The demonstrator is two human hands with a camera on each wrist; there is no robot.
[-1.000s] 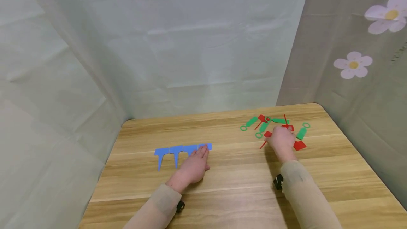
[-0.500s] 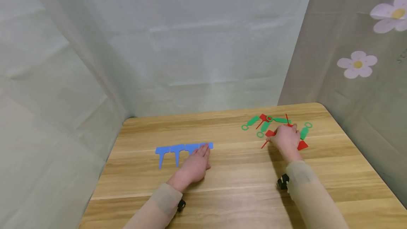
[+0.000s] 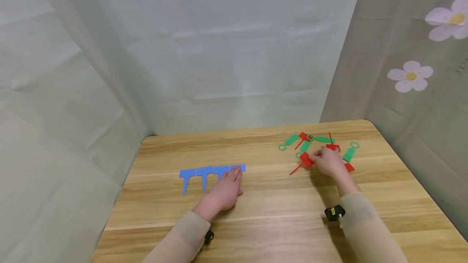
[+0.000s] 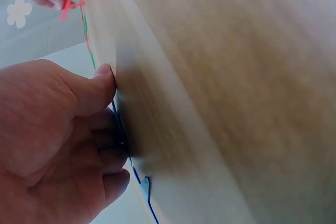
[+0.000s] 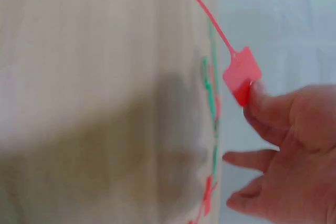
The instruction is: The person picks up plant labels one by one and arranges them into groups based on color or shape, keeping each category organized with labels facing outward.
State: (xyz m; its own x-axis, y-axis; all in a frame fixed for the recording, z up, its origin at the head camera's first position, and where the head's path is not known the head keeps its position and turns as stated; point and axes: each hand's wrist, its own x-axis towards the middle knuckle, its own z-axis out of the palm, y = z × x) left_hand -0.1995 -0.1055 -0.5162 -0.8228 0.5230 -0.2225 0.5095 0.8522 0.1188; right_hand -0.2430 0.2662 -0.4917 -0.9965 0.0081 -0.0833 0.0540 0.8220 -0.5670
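Red tag pinched, blue tags pinned flat.

My left hand (image 3: 222, 192) lies with straight fingers on the row of blue tags (image 3: 204, 172) near me on the table (image 3: 263, 214). Farther right, my right hand (image 3: 329, 161) pinches a red tag (image 3: 306, 160) by its flat square head, thin tail pointing away. The grip is only on an edge, so I think it could slip or snag the green tags (image 3: 321, 143) behind.

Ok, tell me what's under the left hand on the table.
The left hand lies flat on the right end of the row of blue tags. Their heads poke out past the fingertips; two stems show to the left. The stems of the covered tags are hidden under the fingers.
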